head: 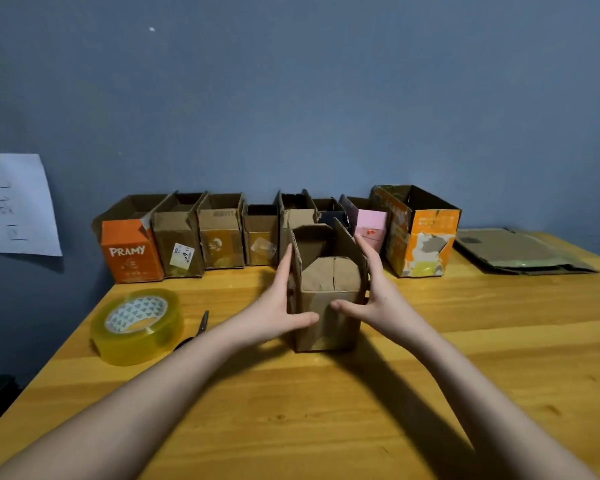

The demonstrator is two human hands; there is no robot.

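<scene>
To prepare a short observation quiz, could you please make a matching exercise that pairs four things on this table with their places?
Things:
1. tape roll
2. scissors
3. flattened cardboard
4. open cardboard box

Places:
A. far right of the table
B. between the left hand and the right hand
C. near left, lying flat
D. just right of the tape roll, partly hidden by it

Pairs: 1-C, 2-D, 3-A, 4-B

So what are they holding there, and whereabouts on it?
A small cardboard box standing on the table. The left hand and right hand press flat against its two side walls, with both thumbs across its front face.
</scene>
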